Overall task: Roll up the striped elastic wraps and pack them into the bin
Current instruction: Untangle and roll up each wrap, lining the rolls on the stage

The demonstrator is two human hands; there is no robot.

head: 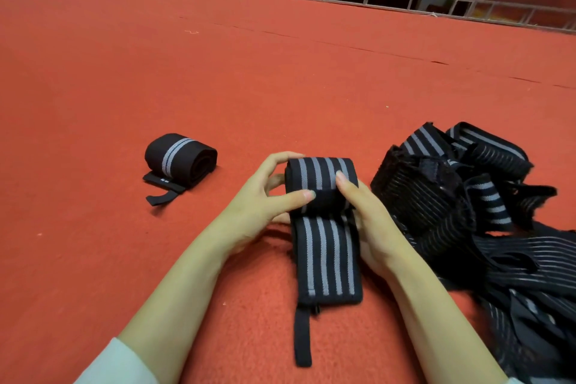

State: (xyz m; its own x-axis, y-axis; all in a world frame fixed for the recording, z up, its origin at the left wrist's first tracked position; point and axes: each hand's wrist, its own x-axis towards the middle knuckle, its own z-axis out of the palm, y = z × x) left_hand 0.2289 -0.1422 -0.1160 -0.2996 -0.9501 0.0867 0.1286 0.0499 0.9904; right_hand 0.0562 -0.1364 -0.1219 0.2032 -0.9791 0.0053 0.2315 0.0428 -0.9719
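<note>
Left hand (pixel 265 193) and right hand (pixel 371 221) gripping half-rolled striped wrap (pixel 321 193), rolled wrap (pixel 180 159) left — loose pile (pixel 467 196) right

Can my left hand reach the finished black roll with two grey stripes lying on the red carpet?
Probably yes. Only bare red carpet lies between the left hand and the finished black two-striped roll. But that hand grips the half-rolled four-striped wrap, so it must let go first.

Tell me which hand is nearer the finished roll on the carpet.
Left. The left hand grips the left edge of the half-rolled wrap, right of the finished roll; the right hand grips its right edge, farther off.
</note>
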